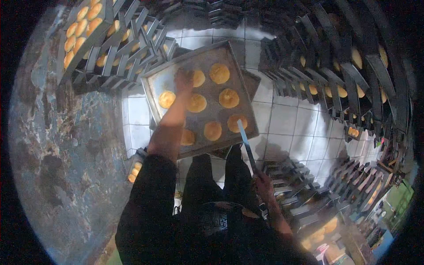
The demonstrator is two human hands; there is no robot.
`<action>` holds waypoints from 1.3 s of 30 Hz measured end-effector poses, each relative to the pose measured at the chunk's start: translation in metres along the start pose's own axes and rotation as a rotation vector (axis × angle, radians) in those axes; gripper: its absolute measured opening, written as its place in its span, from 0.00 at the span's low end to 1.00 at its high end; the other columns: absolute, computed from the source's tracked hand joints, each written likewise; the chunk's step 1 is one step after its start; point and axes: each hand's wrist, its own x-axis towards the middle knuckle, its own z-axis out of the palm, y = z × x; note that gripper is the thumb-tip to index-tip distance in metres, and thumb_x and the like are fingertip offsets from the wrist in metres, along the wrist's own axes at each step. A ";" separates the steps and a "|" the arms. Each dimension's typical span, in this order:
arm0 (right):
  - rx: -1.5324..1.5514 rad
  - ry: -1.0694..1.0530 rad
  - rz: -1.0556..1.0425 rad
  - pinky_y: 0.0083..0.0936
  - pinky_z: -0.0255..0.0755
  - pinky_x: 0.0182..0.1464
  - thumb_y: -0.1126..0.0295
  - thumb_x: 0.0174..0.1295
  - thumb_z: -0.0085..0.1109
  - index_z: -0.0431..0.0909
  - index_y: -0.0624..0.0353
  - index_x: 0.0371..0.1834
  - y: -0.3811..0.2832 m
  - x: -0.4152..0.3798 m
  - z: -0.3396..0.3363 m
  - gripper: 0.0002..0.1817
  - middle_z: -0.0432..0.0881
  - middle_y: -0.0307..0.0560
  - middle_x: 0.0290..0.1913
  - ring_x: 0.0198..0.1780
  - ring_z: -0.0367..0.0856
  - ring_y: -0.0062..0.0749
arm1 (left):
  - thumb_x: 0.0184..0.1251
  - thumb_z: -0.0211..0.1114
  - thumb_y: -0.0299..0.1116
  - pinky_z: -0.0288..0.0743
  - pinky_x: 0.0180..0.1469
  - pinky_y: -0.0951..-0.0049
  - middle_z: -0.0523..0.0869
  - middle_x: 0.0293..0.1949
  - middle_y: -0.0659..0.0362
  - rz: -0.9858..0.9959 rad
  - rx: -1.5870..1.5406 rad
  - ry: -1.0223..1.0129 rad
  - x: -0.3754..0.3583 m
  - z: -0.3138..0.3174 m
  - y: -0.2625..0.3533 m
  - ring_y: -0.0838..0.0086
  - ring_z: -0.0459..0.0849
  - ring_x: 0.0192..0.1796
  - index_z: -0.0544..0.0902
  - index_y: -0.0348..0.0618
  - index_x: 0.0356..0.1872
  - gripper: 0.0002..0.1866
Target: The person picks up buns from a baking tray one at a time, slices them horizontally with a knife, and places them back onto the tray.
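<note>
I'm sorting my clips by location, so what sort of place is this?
Most likely a bakery: round golden buns lie spaced out on a metal tray, and stacks of trays with more baked pieces stand around the tiled floor.

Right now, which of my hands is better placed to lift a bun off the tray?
Likely your left hand: it's over the metal tray, close beside a round bun. Your right hand is outside the tray, its grip taken up by a long-bladed spatula.

No text is legible: pale print [219,220] on the dark shirt [164,229] is unreadable.
</note>
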 end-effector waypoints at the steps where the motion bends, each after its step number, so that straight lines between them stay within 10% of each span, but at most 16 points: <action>1: 0.002 -0.015 -0.042 0.25 0.72 0.35 0.65 0.75 0.53 0.80 0.59 0.56 0.009 0.003 -0.003 0.14 0.82 0.38 0.30 0.32 0.78 0.21 | 0.65 0.66 0.54 0.66 0.67 0.54 0.79 0.60 0.38 -0.004 -0.003 0.002 -0.002 -0.004 0.003 0.47 0.76 0.64 0.79 0.36 0.60 0.33; 6: -0.496 0.056 -0.656 0.24 0.72 0.32 0.66 0.72 0.56 0.80 0.62 0.51 0.057 0.018 -0.006 0.12 0.82 0.41 0.30 0.30 0.78 0.23 | 0.52 0.76 0.53 0.77 0.58 0.56 0.80 0.62 0.43 -0.219 -0.100 -0.493 -0.028 -0.055 0.071 0.49 0.82 0.59 0.80 0.40 0.61 0.38; 7: -0.156 0.057 -0.372 0.24 0.71 0.31 0.66 0.72 0.57 0.79 0.63 0.51 0.027 0.007 0.003 0.13 0.82 0.41 0.29 0.29 0.78 0.23 | 0.52 0.76 0.53 0.77 0.58 0.56 0.80 0.62 0.43 -0.210 -0.113 -0.480 -0.034 -0.037 0.046 0.49 0.82 0.59 0.80 0.40 0.61 0.38; 9: 0.178 0.057 -0.113 0.23 0.71 0.29 0.66 0.72 0.58 0.79 0.64 0.52 -0.007 0.010 0.011 0.14 0.81 0.41 0.28 0.28 0.77 0.22 | 0.54 0.76 0.47 0.78 0.55 0.59 0.81 0.62 0.45 0.178 0.165 -0.305 -0.048 -0.017 0.020 0.53 0.84 0.57 0.79 0.38 0.61 0.35; 10: -0.120 0.085 -0.454 0.24 0.70 0.27 0.65 0.72 0.59 0.80 0.63 0.51 -0.012 0.020 0.012 0.13 0.81 0.41 0.27 0.27 0.77 0.22 | 0.55 0.76 0.45 0.79 0.54 0.61 0.81 0.62 0.46 0.305 0.260 -0.225 -0.053 -0.023 0.025 0.54 0.84 0.56 0.79 0.38 0.60 0.34; 12: -0.431 0.129 -0.809 0.24 0.69 0.26 0.64 0.72 0.59 0.80 0.63 0.49 -0.036 0.028 0.016 0.13 0.81 0.40 0.26 0.26 0.76 0.21 | 0.61 0.74 0.45 0.78 0.58 0.63 0.85 0.54 0.48 -0.141 -0.358 -0.299 -0.074 -0.088 0.084 0.56 0.84 0.56 0.80 0.39 0.56 0.27; 15: -0.365 0.086 -0.694 0.23 0.68 0.22 0.65 0.72 0.59 0.80 0.61 0.52 -0.107 0.005 0.033 0.13 0.80 0.38 0.25 0.24 0.76 0.19 | 0.64 0.73 0.38 0.79 0.56 0.61 0.83 0.56 0.53 -0.276 -0.860 -0.332 -0.071 -0.111 0.074 0.65 0.85 0.53 0.78 0.36 0.59 0.26; 17: -0.284 -0.070 -0.359 0.36 0.75 0.39 0.61 0.73 0.55 0.75 0.60 0.62 -0.152 -0.019 0.045 0.20 0.83 0.51 0.34 0.36 0.81 0.31 | 0.65 0.73 0.39 0.80 0.56 0.60 0.84 0.54 0.55 -0.347 -1.147 -0.339 -0.075 -0.149 0.086 0.66 0.85 0.52 0.79 0.39 0.57 0.24; 19: -0.142 -0.087 -0.472 0.27 0.69 0.29 0.60 0.74 0.56 0.76 0.60 0.60 -0.161 -0.021 0.066 0.19 0.80 0.43 0.29 0.28 0.76 0.24 | 0.66 0.72 0.46 0.81 0.53 0.60 0.87 0.48 0.60 -0.424 -1.584 -0.333 -0.082 -0.180 0.095 0.70 0.86 0.50 0.81 0.48 0.52 0.20; 39: -0.119 -0.079 -0.937 0.23 0.72 0.36 0.60 0.73 0.56 0.77 0.64 0.64 -0.181 -0.061 0.120 0.23 0.83 0.39 0.33 0.32 0.77 0.21 | 0.63 0.74 0.49 0.84 0.41 0.68 0.88 0.36 0.63 -0.105 -1.527 -0.269 -0.140 -0.306 0.148 0.73 0.88 0.37 0.84 0.48 0.41 0.17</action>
